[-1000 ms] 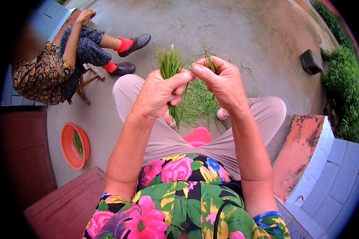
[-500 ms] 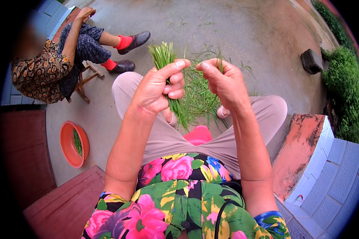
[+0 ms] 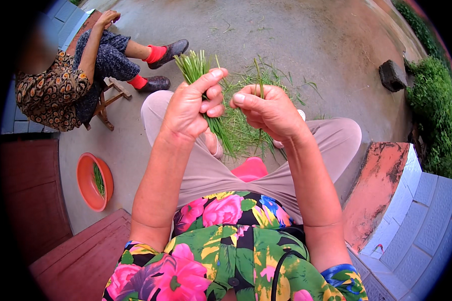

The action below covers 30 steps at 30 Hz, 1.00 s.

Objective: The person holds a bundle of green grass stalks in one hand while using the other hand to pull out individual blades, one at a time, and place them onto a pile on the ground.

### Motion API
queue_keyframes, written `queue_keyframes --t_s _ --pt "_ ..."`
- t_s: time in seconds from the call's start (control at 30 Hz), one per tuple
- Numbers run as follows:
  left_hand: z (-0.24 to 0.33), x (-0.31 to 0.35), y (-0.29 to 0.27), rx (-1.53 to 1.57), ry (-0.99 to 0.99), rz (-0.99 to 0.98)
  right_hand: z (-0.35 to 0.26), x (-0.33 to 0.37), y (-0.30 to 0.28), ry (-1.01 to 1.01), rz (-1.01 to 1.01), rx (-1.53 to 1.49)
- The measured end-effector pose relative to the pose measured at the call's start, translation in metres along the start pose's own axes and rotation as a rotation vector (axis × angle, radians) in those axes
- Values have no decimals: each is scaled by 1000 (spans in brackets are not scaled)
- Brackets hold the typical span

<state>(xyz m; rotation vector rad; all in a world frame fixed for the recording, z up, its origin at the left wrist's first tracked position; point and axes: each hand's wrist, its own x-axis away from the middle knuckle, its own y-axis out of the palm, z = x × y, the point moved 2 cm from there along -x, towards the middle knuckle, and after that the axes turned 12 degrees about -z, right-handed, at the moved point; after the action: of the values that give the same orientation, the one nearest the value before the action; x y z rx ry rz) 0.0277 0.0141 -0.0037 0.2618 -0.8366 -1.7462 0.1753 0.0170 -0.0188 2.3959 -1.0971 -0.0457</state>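
Note:
My left hand (image 3: pixel 193 103) is wrapped round a bunch of chives (image 3: pixel 192 67); the pale cut ends stick up past the thumb and the green leaves hang below the fist. To its right, my right hand (image 3: pixel 268 111) pinches a few thin green chive blades (image 3: pixel 259 75) between thumb and fingers. The hands are a little apart, above my spread knees. Beneath them, a loose pile of green chive scraps (image 3: pixel 241 130) lies on the concrete between my feet.
An orange basin (image 3: pixel 80 178) with some chives inside stands at the left. Another person (image 3: pixel 55 98) sits on a wooden stool (image 3: pixel 103 108) at the upper left. A pink seat (image 3: pixel 250 169) shows under me. A dark block (image 3: pixel 391 77) and green bushes (image 3: pixel 434 110) are at the right.
My right hand has come down and left, nearer the left hand, with the blades now upright in its pinch. The bunch in my left hand has tilted slightly left.

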Motion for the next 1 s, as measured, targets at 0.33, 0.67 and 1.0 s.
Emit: queue_keyframes --t_s 0.33,0.67,1.0 --pt "18 3 -7 82 171 20 4 3 -3 48 0 -13" --pt "17 10 4 -31 261 34 3 -4 1 39 179 76" --pt "21 15 8 -78 385 -23 16 -13 -16 59 163 -166"
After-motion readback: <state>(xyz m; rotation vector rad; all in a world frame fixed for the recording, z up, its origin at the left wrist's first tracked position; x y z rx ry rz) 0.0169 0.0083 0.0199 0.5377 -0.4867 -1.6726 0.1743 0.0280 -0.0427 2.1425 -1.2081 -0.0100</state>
